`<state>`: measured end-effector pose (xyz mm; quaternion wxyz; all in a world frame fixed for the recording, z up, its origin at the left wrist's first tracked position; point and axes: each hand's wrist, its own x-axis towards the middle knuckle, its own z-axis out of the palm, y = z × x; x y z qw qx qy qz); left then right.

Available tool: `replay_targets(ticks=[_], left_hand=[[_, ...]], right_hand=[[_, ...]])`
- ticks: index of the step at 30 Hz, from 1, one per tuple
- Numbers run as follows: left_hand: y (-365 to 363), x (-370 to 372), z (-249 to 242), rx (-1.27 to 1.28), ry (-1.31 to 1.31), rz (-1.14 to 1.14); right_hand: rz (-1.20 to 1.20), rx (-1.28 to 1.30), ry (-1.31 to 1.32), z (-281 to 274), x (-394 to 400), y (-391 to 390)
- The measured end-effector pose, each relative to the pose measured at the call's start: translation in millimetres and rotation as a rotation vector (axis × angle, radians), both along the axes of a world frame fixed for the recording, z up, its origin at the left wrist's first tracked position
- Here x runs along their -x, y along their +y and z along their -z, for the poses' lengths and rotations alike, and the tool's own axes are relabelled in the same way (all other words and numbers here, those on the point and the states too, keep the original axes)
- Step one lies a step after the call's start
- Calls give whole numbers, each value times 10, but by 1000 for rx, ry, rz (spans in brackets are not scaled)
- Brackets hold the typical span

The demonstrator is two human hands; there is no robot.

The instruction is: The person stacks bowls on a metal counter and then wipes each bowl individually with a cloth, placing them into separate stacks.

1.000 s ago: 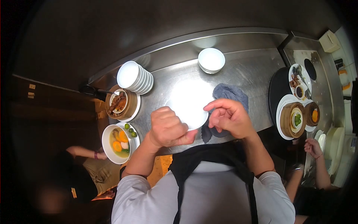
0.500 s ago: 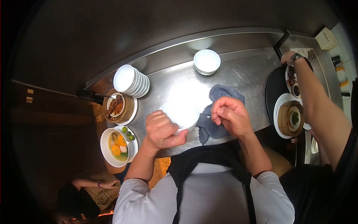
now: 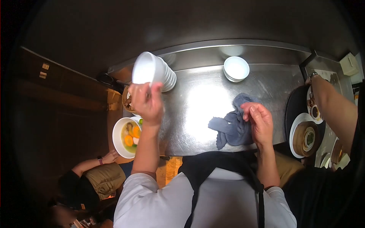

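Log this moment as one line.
left hand: holding white bowl at bowl stack | right hand: empty, near grey cloth

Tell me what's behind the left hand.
Past the left hand, part of a bamboo steamer with brown food shows, as does a stack of white bowls. The hand hides much of the steamer; its full contents cannot be seen.

On the shiny metal counter (image 3: 182, 135) we see a tall stack of white bowls (image 3: 169, 78) near the surface's far left corner, a shorter bowl stack (image 3: 236, 69) by its far edge and a crumpled grey cloth (image 3: 234, 129) toward its near edge.
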<state>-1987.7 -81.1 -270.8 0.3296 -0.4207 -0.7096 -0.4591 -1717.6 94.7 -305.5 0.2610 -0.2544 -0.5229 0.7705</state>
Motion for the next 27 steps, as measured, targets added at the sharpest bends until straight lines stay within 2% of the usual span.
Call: replay_targets(ticks=[7,14,17,20,21,23,24,27], left_hand=[[2,467,472,379,152,-133],[19,575,692,429,27,-170],[70,499,689,396,24,-224],[352,131,521,214,106,-204],[431,27,613,183,-24,31],[718,-258,757,422,-194,344],[946,-398,791,428,-139,489],[1436,-688,1083,544,-146,649]], right_hand=[[-24,-81,-86,14,-21,5],[-6,-153,-210,201,-133,34],[-8,-335,-318,245,-150,63],[-124,-521,-412,255,-94,101],[-240,-687,-451,252,-66,144],[-370,-932,-519,263,15,84],[-440,-1054,-548,291,64,31],[-396,-1209,-657,715,60,-233]])
